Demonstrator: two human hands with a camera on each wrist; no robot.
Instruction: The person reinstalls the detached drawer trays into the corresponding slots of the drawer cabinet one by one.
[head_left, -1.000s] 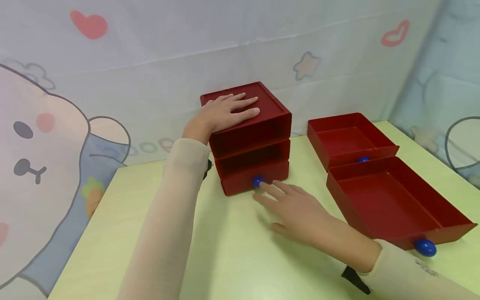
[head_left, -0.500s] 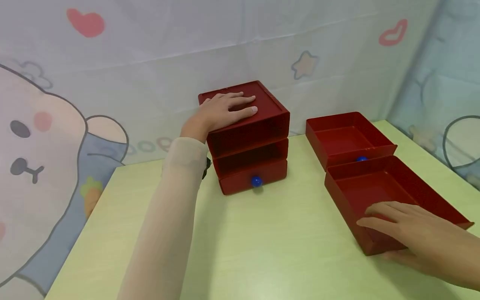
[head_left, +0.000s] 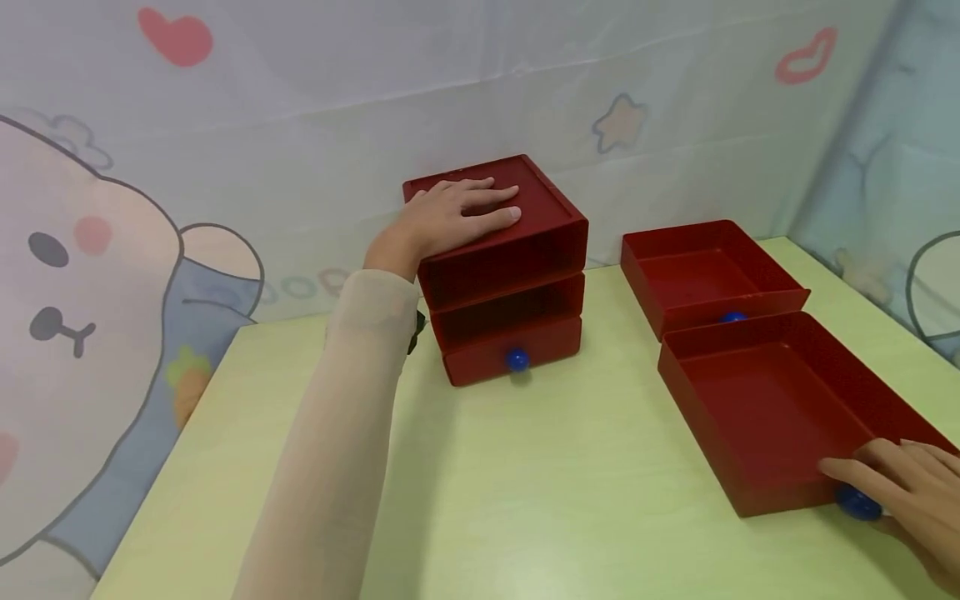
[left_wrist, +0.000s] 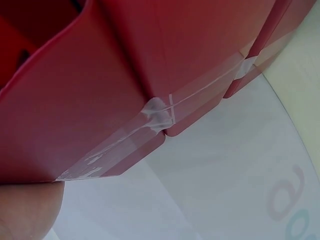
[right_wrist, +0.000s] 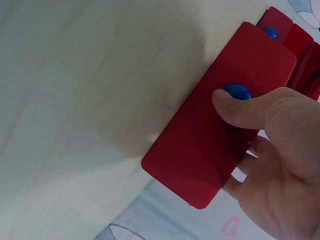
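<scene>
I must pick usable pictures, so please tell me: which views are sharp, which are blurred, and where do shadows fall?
Head view: sharp, evenly lit, soft shadow under the left arm on the table. Left wrist view: blurred, too close to the cabinet. Right wrist view: fairly sharp; a shadow falls beside the drawer.

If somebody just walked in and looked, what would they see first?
Probably the red drawer cabinet at the back of the yellow-green table, with the left hand resting flat on its top and only the bottom drawer in. Next, two red drawers sit out on the table to the right. The right hand grips the near drawer at its front, its thumb by the blue knob.
</scene>
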